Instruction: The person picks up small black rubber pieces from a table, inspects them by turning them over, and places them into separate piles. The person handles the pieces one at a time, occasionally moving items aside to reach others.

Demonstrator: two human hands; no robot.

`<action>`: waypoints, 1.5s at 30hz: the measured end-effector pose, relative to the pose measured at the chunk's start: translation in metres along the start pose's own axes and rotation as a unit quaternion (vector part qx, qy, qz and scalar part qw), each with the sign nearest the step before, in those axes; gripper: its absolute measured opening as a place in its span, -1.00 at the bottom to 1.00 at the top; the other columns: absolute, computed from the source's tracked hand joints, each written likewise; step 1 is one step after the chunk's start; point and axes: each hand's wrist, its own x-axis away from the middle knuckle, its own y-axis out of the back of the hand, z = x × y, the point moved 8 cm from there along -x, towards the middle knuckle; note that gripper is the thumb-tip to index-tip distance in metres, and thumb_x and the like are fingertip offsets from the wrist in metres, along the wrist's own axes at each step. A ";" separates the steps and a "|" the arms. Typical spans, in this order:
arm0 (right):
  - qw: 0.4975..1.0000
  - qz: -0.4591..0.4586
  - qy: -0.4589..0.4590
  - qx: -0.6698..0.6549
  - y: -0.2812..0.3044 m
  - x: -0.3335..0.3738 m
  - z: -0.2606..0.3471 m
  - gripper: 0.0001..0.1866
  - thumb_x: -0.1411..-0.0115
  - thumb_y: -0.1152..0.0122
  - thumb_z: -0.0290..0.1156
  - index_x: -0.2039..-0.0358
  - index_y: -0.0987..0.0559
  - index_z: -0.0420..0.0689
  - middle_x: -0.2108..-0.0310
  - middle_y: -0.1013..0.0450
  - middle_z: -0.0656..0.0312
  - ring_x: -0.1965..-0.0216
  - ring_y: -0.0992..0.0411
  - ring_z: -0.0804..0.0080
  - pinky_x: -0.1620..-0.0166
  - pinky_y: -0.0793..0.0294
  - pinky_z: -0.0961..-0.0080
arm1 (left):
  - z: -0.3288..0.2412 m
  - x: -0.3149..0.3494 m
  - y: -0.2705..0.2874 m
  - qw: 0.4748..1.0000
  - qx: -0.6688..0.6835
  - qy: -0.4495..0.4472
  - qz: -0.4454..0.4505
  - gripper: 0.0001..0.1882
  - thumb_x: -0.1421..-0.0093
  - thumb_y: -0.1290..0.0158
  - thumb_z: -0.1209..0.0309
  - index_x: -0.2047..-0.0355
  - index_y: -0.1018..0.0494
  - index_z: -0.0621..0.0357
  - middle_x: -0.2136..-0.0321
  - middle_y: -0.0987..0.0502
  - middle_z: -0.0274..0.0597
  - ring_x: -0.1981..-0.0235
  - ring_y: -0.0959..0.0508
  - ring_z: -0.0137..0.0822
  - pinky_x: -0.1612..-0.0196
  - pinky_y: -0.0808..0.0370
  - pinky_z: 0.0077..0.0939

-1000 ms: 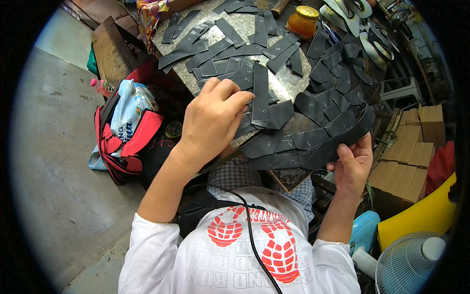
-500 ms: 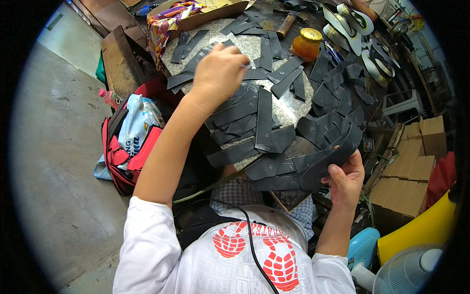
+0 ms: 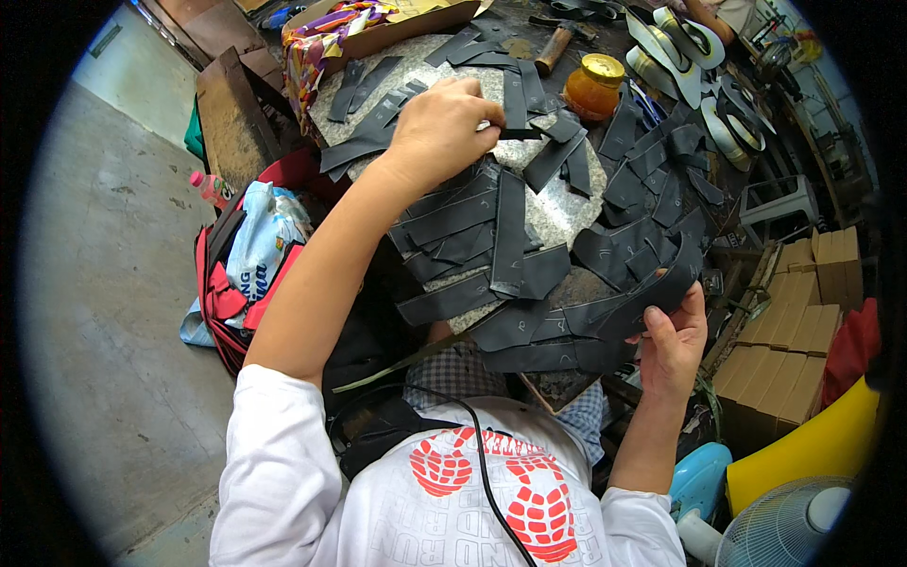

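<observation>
Over the far part of a speckled stone slab (image 3: 567,203), my left hand (image 3: 446,128) is closed in a pinch on the end of a short black strip (image 3: 520,134), seen nearly edge-on. My right hand (image 3: 673,335) grips a longer black strip (image 3: 652,298) between thumb and fingers at the near right; the strip curves upward. Flat black strips (image 3: 453,213), some with pale marks, overlap in piles on the slab. More such pieces lie near my right hand, over a dark board (image 3: 581,286). The material could be rubber or leather; I cannot tell which.
An orange jar with a yellow lid (image 3: 595,87) stands beyond the slab, near a hammer (image 3: 557,47). White sandals (image 3: 673,52) are heaped at the far right. Brown cardboard boxes (image 3: 775,359) and a fan (image 3: 784,520) are at right; a red-trimmed bag (image 3: 227,302) is at left.
My left hand has moved slightly right and now shows a short black strip in its fingers. The strip in my right hand is more curled, its far end raised.
</observation>
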 end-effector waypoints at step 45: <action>0.994 -0.012 -0.068 0.086 0.009 -0.004 -0.009 -0.60 -0.20 -0.20 -0.52 -0.07 -0.46 -0.27 0.29 -0.52 0.33 0.40 -0.43 0.74 0.43 -0.38 0.80 | -0.048 0.156 0.013 0.817 0.525 0.216 0.103 -0.53 0.01 0.12 0.78 0.07 -0.53 0.36 0.08 -0.54 -0.14 -0.01 -0.50 -0.36 -0.12 -0.38 -0.51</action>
